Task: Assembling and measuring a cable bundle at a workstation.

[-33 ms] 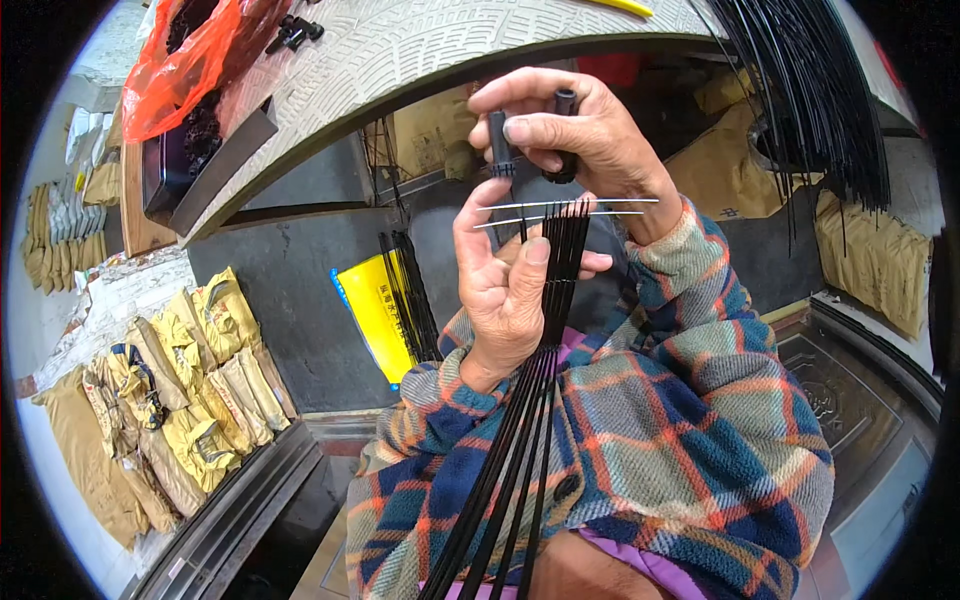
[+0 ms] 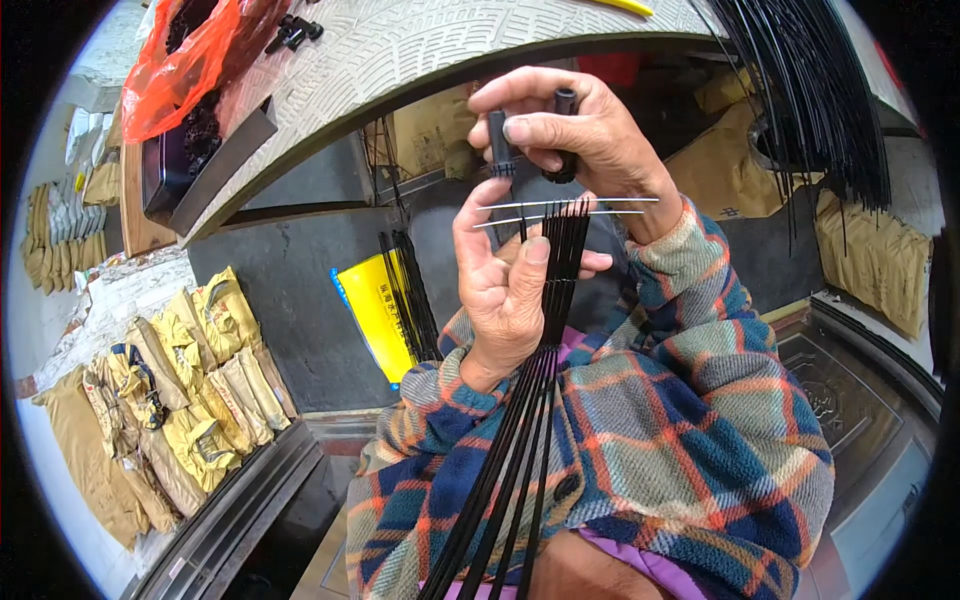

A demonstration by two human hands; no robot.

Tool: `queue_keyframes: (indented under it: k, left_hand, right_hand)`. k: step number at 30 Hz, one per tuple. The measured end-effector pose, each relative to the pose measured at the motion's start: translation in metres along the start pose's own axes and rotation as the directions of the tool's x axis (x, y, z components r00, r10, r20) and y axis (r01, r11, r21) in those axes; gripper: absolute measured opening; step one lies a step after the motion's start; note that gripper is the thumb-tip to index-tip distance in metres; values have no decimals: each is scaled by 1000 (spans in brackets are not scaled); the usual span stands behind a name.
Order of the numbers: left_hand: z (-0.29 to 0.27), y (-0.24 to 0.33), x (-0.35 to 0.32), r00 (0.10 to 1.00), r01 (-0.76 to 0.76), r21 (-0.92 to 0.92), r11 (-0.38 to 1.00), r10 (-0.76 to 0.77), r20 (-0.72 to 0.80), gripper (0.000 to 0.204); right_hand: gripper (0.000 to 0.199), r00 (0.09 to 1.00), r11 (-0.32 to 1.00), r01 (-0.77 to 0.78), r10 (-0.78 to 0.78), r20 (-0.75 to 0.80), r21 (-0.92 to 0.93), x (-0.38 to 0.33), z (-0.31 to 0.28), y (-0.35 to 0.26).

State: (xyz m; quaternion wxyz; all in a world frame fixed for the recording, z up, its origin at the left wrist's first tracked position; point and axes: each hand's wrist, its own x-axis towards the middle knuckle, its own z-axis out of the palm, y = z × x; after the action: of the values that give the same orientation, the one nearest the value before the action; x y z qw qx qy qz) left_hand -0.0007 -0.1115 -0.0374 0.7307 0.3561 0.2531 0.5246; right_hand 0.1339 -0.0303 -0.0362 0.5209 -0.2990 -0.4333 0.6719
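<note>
My left hand point(image 2: 505, 290) closes on a fanned bundle of thin black rods point(image 2: 520, 430), which run down across my plaid jacket. Two thin silver wires point(image 2: 630, 200) lie crosswise over the rods' upper ends. Above it, my right hand point(image 2: 600, 125) pinches a short black ribbed plastic fitting point(image 2: 501, 140) between thumb and fingers. The fitting's lower end meets a single rod beside my left index fingertip; whether the rod is inside it I cannot tell. A second black fitting point(image 2: 565, 105) is tucked in the fingers of my right hand.
A patterned tabletop point(image 2: 420, 50) curves across the far side. On it lie a red plastic bag point(image 2: 185, 75), loose black fittings point(image 2: 295, 32) and a yellow tool point(image 2: 625, 6). Black rods point(image 2: 810, 90) hang at far right. Below are a yellow bag point(image 2: 370, 310) and brown packages point(image 2: 200, 385).
</note>
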Motion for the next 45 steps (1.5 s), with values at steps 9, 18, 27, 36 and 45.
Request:
queue_keyframes:
  k: [9, 18, 27, 36, 45]
  left_hand:
    - [0, -1, 0, 1000, 1, -17, 1000, -1, -3, 44]
    - [-2, -2, 3, 999, 15, -9, 1000, -15, -31, 40]
    - [-3, -4, 4, 999, -1, 4, 1000, 1, -54, 31]
    - [-3, -5, 3, 996, -63, 18, 998, 64, -68, 29]
    - [-7, 7, 1, 987, 45, 26, 999, -40, -157, 34]
  right_hand:
    - [27, 998, 998, 20, -23, 51, 53, -1, -2, 1]
    - [21, 996, 996, 61, -57, 66, -66, 0, 1, -1]
    - [19, 994, 989, 60, -47, 100, -138, -5, 5, -7]
    - [19, 989, 985, 71, -48, 139, -159, -5, 6, -9]
    - [19, 990, 989, 140, -141, -26, -46, -4, 12, 0]
